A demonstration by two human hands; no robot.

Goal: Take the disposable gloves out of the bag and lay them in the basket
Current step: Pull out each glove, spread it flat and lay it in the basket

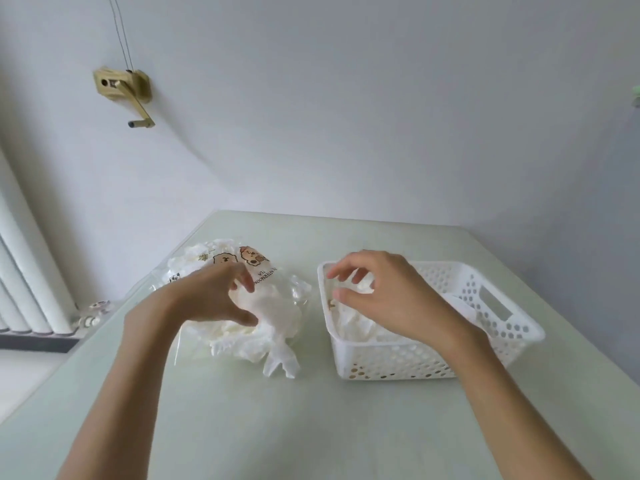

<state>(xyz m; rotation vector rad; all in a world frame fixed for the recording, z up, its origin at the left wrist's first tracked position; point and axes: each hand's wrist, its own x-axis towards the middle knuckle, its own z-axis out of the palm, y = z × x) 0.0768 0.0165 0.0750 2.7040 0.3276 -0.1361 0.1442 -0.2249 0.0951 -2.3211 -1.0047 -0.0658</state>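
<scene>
Mid-task, and both hands busy. The left hand (221,292) is down on the bag (221,268), the clear one w/ cartoon dog faces printed on it, lying on the counter (311,427) to the left of the basket (498,344). Thumb and fingers are curled into the crumpled pile of disposable gloves (263,327) spilling from the bag's near end; looks like a pinch on the top layer, tho the thin film blurs into itself, so which glove exactly, can't tell. One glove's fingers trail out toward the near side of the pile, flat on the counter.

Over to the right hand (388,299): it hovers over the left end of the white perforated basket, fingers loosely bent and spread, nothing visibly held. Below it, inside the basket, a layer of white film (356,327), so some gloves are in already, by the look of it.

Progress call: part done, prob. less than half. The pile at the bag is bulky; the basket shows just a thin layer at its left end, w/ its right end mostly hidden by the forearm. Left to do: lift the pinched glove across the gap, lay it in, repeat till the bag's empty. Watch for several clinging together.
</scene>
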